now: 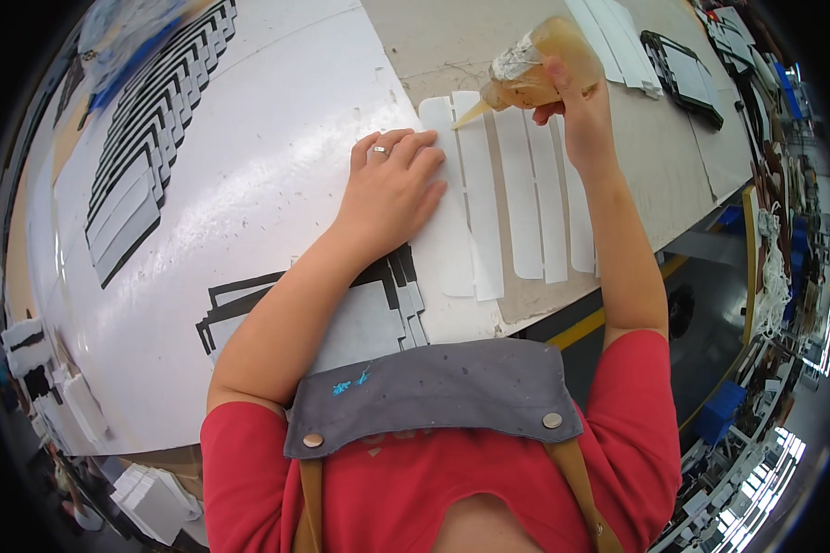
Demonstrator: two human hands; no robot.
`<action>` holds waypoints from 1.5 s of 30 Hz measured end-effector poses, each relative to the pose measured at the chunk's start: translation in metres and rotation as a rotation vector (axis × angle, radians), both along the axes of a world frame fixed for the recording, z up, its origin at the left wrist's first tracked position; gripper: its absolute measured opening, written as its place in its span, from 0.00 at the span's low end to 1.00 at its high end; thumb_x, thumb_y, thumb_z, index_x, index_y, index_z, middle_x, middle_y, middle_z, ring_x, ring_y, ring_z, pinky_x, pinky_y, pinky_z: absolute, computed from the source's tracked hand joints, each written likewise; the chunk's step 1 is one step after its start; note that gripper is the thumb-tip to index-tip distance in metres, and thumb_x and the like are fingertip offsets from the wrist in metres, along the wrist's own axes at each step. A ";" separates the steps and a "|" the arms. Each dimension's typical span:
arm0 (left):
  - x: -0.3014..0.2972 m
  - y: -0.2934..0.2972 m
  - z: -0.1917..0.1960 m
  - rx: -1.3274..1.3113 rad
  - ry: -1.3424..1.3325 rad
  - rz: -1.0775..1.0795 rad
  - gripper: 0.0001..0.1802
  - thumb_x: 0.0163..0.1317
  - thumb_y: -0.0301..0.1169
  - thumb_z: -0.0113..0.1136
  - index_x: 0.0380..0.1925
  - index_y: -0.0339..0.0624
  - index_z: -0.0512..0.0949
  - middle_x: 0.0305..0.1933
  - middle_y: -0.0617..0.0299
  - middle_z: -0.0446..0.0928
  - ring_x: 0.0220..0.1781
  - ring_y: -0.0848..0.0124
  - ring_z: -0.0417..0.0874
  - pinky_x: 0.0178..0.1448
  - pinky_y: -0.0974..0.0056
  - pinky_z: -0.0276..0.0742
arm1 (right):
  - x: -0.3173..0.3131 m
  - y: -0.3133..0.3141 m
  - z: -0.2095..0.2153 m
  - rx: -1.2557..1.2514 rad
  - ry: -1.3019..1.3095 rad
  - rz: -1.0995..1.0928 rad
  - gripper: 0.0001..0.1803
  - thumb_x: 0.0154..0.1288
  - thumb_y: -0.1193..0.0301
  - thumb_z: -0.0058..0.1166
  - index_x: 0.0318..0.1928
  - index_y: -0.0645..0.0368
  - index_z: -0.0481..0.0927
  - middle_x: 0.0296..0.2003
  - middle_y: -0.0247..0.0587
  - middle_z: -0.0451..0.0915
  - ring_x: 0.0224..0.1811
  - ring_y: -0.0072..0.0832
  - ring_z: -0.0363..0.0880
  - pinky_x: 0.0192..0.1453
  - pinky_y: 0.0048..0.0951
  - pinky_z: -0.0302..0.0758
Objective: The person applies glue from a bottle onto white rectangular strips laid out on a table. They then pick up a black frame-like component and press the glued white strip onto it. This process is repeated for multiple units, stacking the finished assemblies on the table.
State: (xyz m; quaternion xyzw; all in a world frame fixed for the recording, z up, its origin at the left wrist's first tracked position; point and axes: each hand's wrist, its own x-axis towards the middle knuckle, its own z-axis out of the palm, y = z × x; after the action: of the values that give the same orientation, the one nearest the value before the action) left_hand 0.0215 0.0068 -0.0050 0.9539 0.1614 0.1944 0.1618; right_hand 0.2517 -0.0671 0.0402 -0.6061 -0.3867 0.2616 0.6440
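Note:
My right hand (586,115) is wrapped round a squeeze bottle (563,53) of cloudy amber liquid, held tilted with its pointed nozzle (471,114) aimed down and left. The tip is at the upper part of the white strips (480,207), near the seam between the two leftmost ones. My left hand (392,189) lies palm down, fingers apart, its fingertips on or beside the leftmost strip. Several strips lie side by side, running away from me. By my left forearm, a stack of white pieces with black edges (364,318) is partly hidden.
A long fanned row of black-edged white pieces (148,138) lies on the white tabletop (277,157) at the left. More white strips (613,41) and a black-framed panel (682,78) lie at the far right. The table's right edge borders a floor with a yellow line (581,329).

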 end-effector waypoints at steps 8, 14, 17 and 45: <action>0.001 0.000 -0.001 0.026 0.010 0.004 0.14 0.56 0.33 0.58 0.43 0.47 0.72 0.55 0.65 0.70 0.60 0.64 0.68 0.65 0.55 0.54 | -0.026 -0.044 -0.001 -0.077 0.065 -0.002 0.31 0.56 0.52 0.62 0.47 0.64 0.66 0.31 0.38 0.74 0.18 0.19 0.72 0.18 0.17 0.69; 0.002 0.000 -0.001 0.043 0.030 0.009 0.14 0.56 0.34 0.57 0.43 0.48 0.72 0.56 0.65 0.70 0.60 0.65 0.67 0.65 0.55 0.53 | -0.045 -0.077 -0.001 -0.122 0.108 0.035 0.31 0.57 0.53 0.62 0.50 0.61 0.66 0.34 0.37 0.74 0.22 0.19 0.73 0.20 0.17 0.70; 0.002 0.000 -0.003 0.044 0.022 -0.001 0.14 0.57 0.34 0.56 0.43 0.48 0.72 0.57 0.65 0.70 0.61 0.65 0.67 0.65 0.55 0.53 | -0.057 -0.095 -0.001 -0.128 0.135 0.051 0.31 0.57 0.55 0.62 0.52 0.61 0.65 0.35 0.37 0.74 0.25 0.19 0.74 0.20 0.18 0.70; 0.000 0.001 -0.001 0.006 0.006 -0.004 0.13 0.57 0.34 0.57 0.42 0.47 0.73 0.56 0.65 0.71 0.60 0.65 0.68 0.66 0.55 0.53 | 0.023 0.027 -0.031 0.123 -0.032 -0.134 0.21 0.58 0.50 0.59 0.40 0.54 0.75 0.26 0.28 0.75 0.19 0.14 0.70 0.17 0.16 0.62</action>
State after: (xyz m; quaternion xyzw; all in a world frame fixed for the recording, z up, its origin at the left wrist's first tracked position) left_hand 0.0214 0.0075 -0.0060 0.9554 0.1595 0.1915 0.1586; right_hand 0.2743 -0.0401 0.0088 -0.5939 -0.3706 0.1839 0.6900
